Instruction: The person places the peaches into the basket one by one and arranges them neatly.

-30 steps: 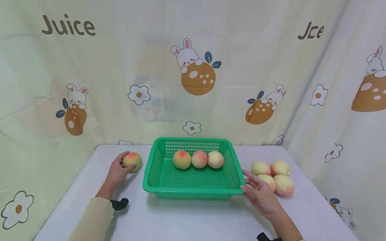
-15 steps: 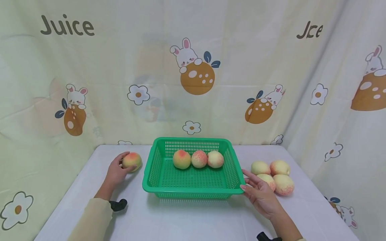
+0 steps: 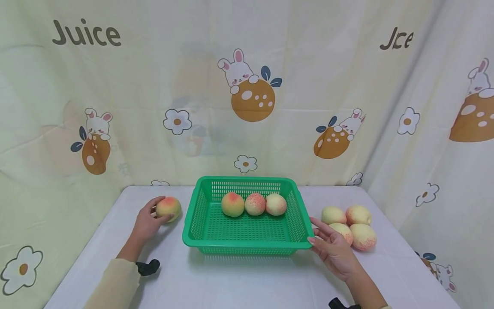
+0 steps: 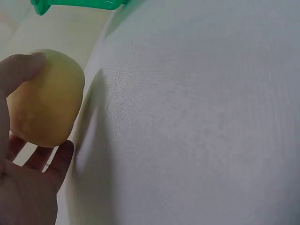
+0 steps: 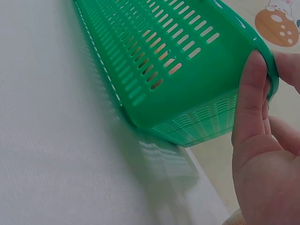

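Observation:
On the left of the table, my left hand (image 3: 148, 222) holds a peach (image 3: 168, 208) with a red-orange blush. The left wrist view has the thumb on one side of this peach (image 4: 49, 101) and the fingertips under the other. A green slotted plastic basket (image 3: 247, 245) stands mid-table, with three peaches in a row inside: a yellow-red one (image 3: 233, 204), a speckled pink one (image 3: 255, 204) and a pale one (image 3: 275, 204). At its near right corner, my right hand (image 3: 335, 250) pinches the rim; the right wrist view shows the thumb against the outer wall (image 5: 211, 65).
Several pale peaches (image 3: 358, 214) sit clustered on the right of the table, just beyond my right hand. A white cloth (image 3: 239, 283) covers the table. Behind it hangs a printed curtain (image 3: 154, 86) with rabbits and flowers.
My left hand and its peach have shifted very slightly toward me and to the left. The right hand and the basket stay where they were.

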`<state>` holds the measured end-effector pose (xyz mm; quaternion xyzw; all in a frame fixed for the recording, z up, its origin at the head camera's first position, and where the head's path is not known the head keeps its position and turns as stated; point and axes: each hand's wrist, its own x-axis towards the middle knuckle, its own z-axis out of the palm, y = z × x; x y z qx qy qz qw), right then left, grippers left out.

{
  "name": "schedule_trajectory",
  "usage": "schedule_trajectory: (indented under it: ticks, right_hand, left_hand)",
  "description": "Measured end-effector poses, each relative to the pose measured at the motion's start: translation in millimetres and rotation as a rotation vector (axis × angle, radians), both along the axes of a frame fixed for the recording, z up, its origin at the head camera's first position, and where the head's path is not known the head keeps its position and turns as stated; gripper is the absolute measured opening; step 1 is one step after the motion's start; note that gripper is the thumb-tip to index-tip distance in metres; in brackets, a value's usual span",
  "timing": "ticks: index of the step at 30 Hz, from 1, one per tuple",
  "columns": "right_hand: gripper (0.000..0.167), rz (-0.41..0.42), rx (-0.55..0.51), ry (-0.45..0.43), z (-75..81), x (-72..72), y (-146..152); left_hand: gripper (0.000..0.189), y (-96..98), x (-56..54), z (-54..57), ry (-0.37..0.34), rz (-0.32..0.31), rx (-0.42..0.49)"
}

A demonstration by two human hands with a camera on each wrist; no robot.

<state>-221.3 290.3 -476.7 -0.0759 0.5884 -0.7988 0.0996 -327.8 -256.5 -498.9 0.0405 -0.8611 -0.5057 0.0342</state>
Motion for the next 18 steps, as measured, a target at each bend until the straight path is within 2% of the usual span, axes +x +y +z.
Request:
schedule_trajectory:
  ticks: [8,18]
  right_hand:
    - [0.066,0.014,-0.008,0.019,-1.8,-0.3,0.8]
    - [0.065,0.033,-0.022,0.028,-2.2,-1.0,1.6]
  left_hand:
    - [0.075,-5.4,10.5,-2.7,0.038,-0.022,-0.007]
    - [0.075,-6.1,24.0,-1.1,0.072,-0.029,0.006]
